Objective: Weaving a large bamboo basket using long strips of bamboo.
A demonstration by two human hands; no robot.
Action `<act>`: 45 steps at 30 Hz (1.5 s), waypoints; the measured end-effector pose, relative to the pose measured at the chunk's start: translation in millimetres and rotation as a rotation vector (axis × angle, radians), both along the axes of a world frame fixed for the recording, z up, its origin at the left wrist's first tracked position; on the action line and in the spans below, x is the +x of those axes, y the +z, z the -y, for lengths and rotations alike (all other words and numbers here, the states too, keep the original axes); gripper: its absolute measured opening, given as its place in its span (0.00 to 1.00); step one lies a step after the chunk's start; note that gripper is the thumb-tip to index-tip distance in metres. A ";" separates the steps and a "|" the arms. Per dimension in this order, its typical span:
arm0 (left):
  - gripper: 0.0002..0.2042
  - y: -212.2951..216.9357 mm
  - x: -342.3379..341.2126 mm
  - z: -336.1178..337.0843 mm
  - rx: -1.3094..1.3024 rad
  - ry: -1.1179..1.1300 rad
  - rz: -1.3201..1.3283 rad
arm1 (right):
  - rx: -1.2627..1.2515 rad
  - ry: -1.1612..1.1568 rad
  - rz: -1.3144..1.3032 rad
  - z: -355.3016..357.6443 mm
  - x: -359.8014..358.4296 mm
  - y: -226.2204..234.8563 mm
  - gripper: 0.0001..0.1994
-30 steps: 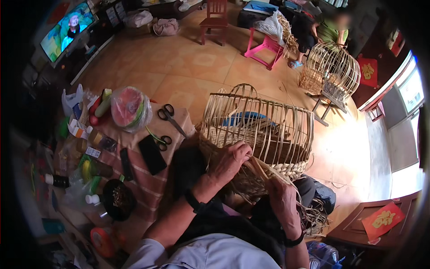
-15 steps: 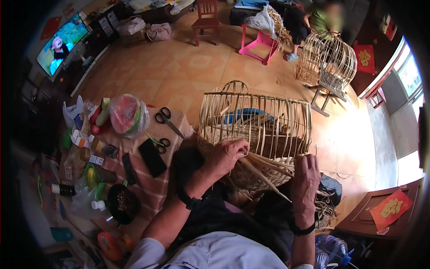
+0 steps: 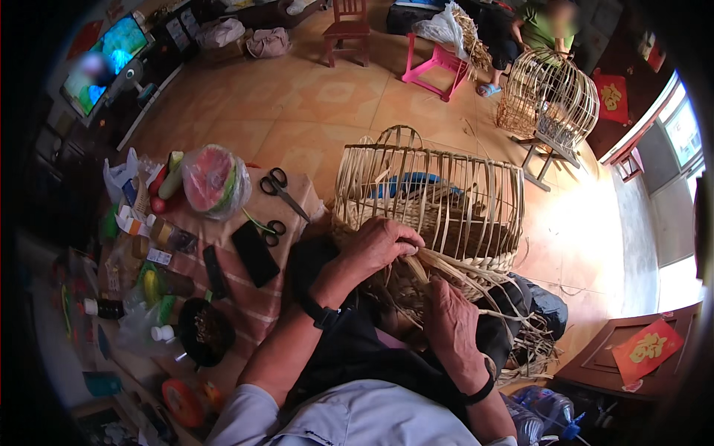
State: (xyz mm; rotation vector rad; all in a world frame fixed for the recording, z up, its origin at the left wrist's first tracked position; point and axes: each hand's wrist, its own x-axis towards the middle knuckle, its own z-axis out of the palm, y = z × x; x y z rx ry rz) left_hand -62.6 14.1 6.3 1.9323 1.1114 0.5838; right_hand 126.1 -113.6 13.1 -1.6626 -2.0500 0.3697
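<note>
In front of me stands a half-woven basket (image 3: pixel 405 215), with a dense woven wall low down and bare upright stakes above it. A blue thing (image 3: pixel 416 181) shows through the stakes. At the basket's near edge my left hand (image 3: pixel 378 249) is closed, thumb and fingers pinching pale flat weaving strips (image 3: pixel 454 262). My right hand (image 3: pixel 452 320), just to its right and lower, is closed on the strips too. Their loose ends trail to the right, over my dark-clothed leg. What lies inside my right palm is hidden.
On the left, a cloth-covered table (image 3: pixel 245 305) holds scissors (image 3: pixel 282 192), a black phone (image 3: pixel 255 253), a wrapped watermelon piece (image 3: pixel 214 182) and a dark bowl (image 3: pixel 204 332). Loose strips (image 3: pixel 532 346) lie at right. Farther off, a person (image 3: pixel 539 30) sits behind another basket (image 3: pixel 554 97).
My right hand has moved left and down, close beside my left hand, with the strips. The left hand stays near the same spot. The view has shifted slightly.
</note>
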 end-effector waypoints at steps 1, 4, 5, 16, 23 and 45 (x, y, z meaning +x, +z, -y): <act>0.10 -2.1 0.2 1.6 0.016 0.024 0.014 | 0.001 0.005 0.004 3.8 3.4 2.3 0.03; 0.09 -6.5 3.6 4.8 0.088 0.056 0.009 | -0.113 0.017 0.058 15.3 11.1 18.7 0.05; 0.08 -7.7 4.6 6.1 0.145 0.063 -0.016 | -0.113 0.018 0.061 17.0 8.0 27.3 0.05; 0.21 -10.6 -6.6 34.3 0.487 -0.082 -0.030 | -0.274 -0.026 -0.253 1.9 32.5 36.9 0.10; 0.23 -16.9 1.7 38.8 0.635 0.055 -0.071 | -0.850 0.047 -0.930 1.5 49.8 84.0 0.13; 0.15 -31.4 17.2 32.7 0.686 0.163 -0.100 | -0.230 -0.099 -1.173 -111.5 21.1 -17.3 0.06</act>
